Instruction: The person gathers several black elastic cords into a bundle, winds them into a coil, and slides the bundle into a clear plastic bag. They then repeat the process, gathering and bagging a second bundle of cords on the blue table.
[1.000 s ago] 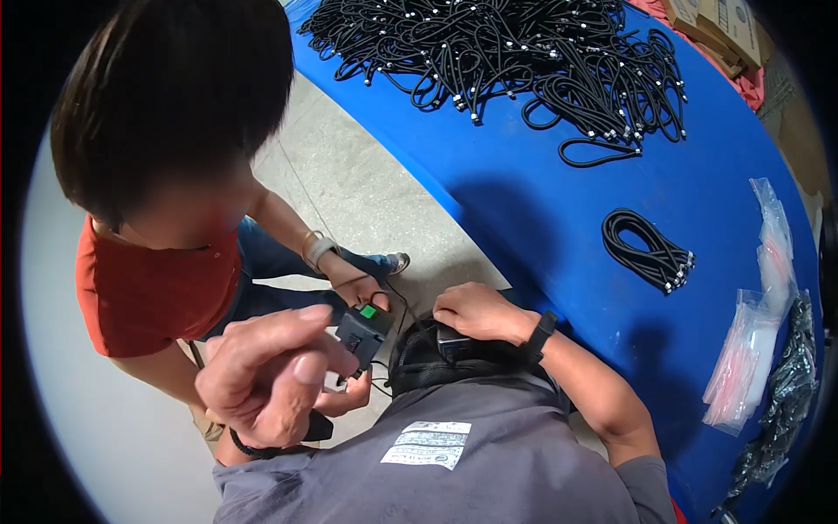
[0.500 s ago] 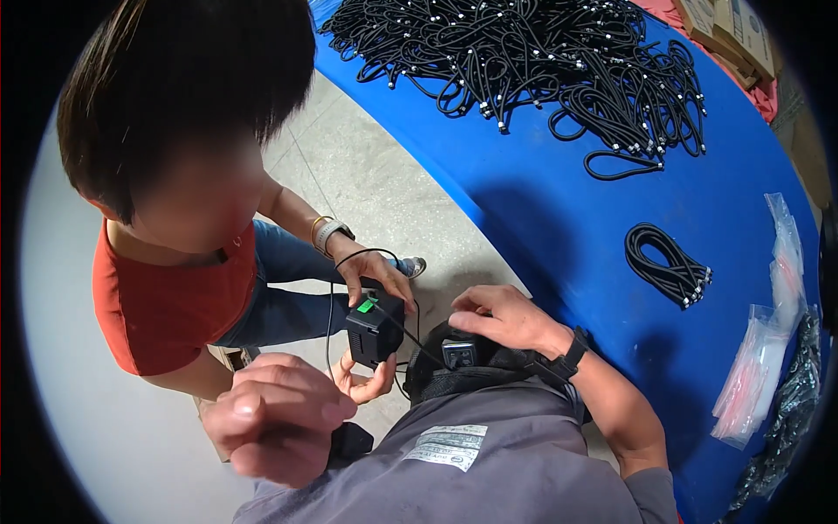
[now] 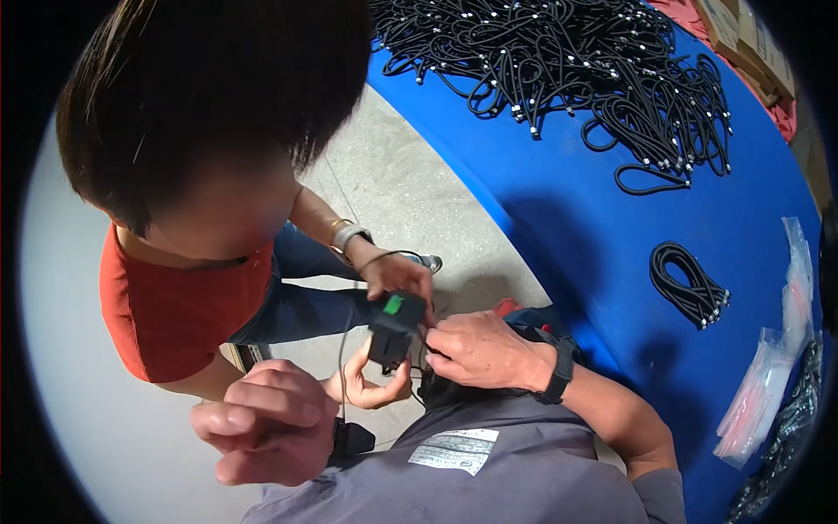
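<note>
At the lower left my left hand (image 3: 262, 424) is raised with its fingers curled in, and nothing shows in it. My right hand (image 3: 489, 349) is in front of my waist, fingers bent together beside a black box (image 3: 395, 332) with a green patch. Whatever its fingertips grip is hidden; a thin black cable runs close by them. Another person's two hands hold the box, one (image 3: 401, 275) at its top and one (image 3: 375, 380) underneath. A dark pouch at my waist is mostly covered by my right hand.
On the blue table (image 3: 585, 253) to the right lie a heap of black elastic loops (image 3: 559, 61) with metal ends, a small bundle of loops (image 3: 685, 284) and clear plastic bags (image 3: 759, 384). Cardboard boxes (image 3: 751, 44) stand at the far right. The person in red (image 3: 183, 306) faces me closely.
My right hand has moved left and down toward the box, its fingers now bent in. The other person's hands and the box have shifted slightly right. My left hand stays curled.
</note>
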